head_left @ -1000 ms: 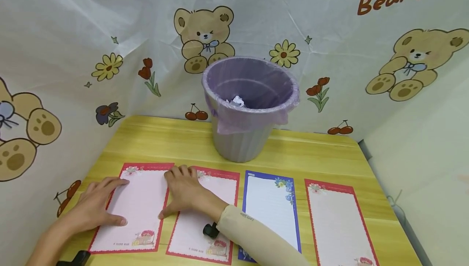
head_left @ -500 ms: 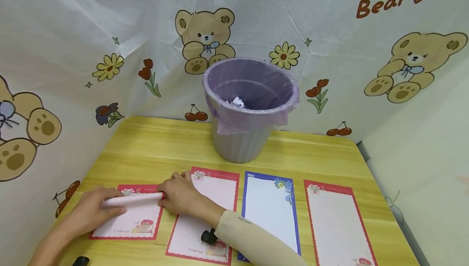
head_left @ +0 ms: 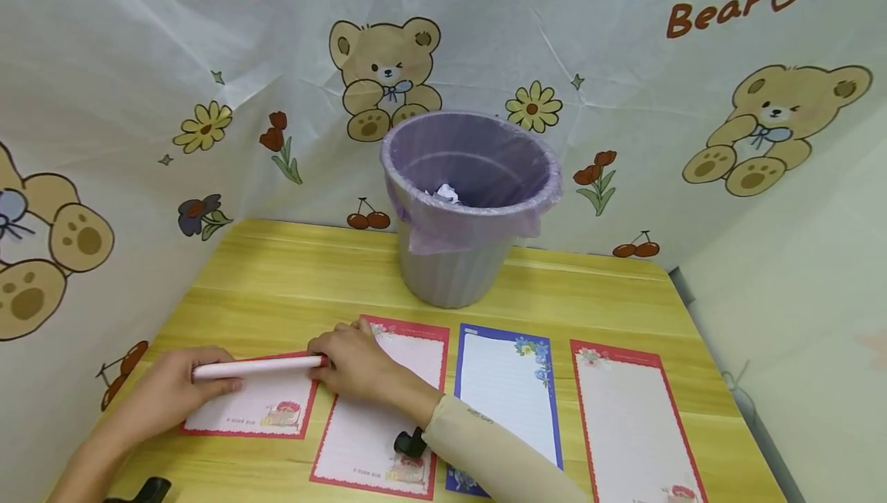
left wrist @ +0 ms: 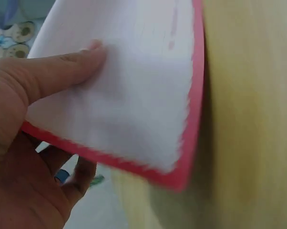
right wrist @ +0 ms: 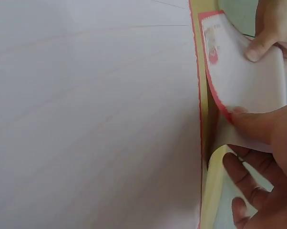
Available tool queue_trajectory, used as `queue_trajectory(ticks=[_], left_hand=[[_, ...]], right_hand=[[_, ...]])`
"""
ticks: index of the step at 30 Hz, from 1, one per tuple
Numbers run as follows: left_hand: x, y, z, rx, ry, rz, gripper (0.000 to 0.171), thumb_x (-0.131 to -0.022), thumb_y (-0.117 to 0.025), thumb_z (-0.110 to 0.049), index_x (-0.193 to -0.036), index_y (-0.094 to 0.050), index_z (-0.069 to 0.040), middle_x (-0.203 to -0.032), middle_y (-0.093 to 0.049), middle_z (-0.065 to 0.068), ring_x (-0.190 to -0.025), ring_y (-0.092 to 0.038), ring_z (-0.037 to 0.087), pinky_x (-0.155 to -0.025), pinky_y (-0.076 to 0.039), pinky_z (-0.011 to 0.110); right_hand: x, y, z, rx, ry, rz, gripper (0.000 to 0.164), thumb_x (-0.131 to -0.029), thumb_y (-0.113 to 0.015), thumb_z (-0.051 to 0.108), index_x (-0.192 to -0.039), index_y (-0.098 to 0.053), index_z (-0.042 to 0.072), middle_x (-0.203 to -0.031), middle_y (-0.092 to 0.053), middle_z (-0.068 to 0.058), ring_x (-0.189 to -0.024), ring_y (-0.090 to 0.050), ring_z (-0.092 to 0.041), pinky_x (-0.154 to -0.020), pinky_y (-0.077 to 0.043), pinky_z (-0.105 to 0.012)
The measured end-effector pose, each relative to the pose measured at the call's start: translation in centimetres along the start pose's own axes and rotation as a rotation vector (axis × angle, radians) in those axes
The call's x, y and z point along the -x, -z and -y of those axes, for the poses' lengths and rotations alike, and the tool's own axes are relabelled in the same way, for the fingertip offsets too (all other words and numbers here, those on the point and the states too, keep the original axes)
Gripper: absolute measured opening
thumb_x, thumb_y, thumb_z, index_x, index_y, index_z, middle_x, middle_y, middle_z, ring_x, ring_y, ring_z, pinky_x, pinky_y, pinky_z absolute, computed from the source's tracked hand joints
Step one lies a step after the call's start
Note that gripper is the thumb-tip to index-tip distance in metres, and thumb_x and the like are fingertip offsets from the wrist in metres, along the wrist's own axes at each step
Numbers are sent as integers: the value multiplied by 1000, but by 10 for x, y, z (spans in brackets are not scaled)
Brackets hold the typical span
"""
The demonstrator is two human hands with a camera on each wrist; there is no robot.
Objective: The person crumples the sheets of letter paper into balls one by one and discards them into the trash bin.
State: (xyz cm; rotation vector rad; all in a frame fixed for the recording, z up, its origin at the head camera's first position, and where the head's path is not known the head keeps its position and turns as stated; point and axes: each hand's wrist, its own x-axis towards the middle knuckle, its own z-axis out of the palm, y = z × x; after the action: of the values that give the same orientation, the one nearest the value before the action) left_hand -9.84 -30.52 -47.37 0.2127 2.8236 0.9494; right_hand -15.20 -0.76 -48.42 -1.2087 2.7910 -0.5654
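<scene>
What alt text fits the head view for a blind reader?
Left hand and right hand grip a bent red-edged sheet over a yellow table. To its right lie another red-edged sheet, a blue-edged sheet and a third red-edged sheet; behind stands a purple-lined bin holding crumpled paper.

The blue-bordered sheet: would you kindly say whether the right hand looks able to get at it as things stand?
Probably not without letting go first: the right hand holds the leftmost sheet. Otherwise the way looks free: the blue-bordered sheet lies nearby, its upper part uncovered.
</scene>
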Motion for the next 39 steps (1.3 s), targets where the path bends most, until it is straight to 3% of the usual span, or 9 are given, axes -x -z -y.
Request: queue_trajectory(ticks=[4,8,12,19,23,30,35,39], left_hand=[[5,9,-15,102,-52,-94,17,-87,-92,-30,-97,-79,-27,-85,-74,-7,-68,-53,6,-55,-41,23],[2,12,-28,210,-82,-117,15,-91,-89,-26,-102,-80,-21,-87,-77,-9,-71,-64,6,-57,-51,23],[-3,3,-43,346,-123,-99,14,-97,-82,-18,-108,-78,-12,-97,-77,-12,-83,-73,8,-64,-63,30],[-12,-20,-80,579,-206,-124,19,-98,-78,-5,-116,-74,0,-102,-76,-15,-85,-76,10,-65,-68,36],[-21,-32,-106,702,-247,-139,24,-99,-75,0,-122,-72,7,-104,-78,-13,-84,-79,12,-67,-68,35],[-39,-53,-141,742,-294,-145,26,-99,-76,-4,-124,-72,5,-103,-77,-14,-80,-78,12,-65,-68,36],[-49,-65,-158,809,-296,-154,24,-102,-74,-6,-124,-72,2,-102,-76,-8,-81,-77,14,-67,-68,33],[-54,-72,-171,836,-323,-224,17,-101,-74,-5,-118,-74,0,-101,-76,-7,-82,-73,16,-68,-65,28]], right_hand=[[8,11,-8,-78,67,-70,8,-101,-77,35,-101,-72,29,-84,-64,21,-84,-49,0,-81,-33,-14],[24,30,-19,-257,83,-108,6,-105,-73,31,-106,-72,25,-93,-68,15,-86,-55,0,-76,-44,-9],[47,50,-31,-472,36,-124,5,-106,-71,26,-109,-71,22,-93,-68,9,-86,-60,-1,-77,-53,-15],[82,73,-51,-711,-21,-241,4,-106,-71,21,-106,-72,17,-93,-69,1,-82,-60,-4,-73,-54,-20],[103,81,-62,-787,-47,-348,1,-105,-71,12,-105,-70,12,-91,-70,-8,-76,-58,-4,-66,-50,-20],[138,86,-76,-837,-110,-505,7,-104,-67,1,-109,-69,6,-98,-70,-16,-81,-64,-9,-66,-59,-24],[154,92,-81,-842,-137,-602,8,-104,-64,-4,-110,-68,1,-98,-71,-4,-77,-63,-9,-59,-55,-24],[160,100,-81,-849,-167,-696,7,-104,-63,-7,-110,-64,-5,-98,-72,7,-77,-65,-7,-61,-56,-21]])
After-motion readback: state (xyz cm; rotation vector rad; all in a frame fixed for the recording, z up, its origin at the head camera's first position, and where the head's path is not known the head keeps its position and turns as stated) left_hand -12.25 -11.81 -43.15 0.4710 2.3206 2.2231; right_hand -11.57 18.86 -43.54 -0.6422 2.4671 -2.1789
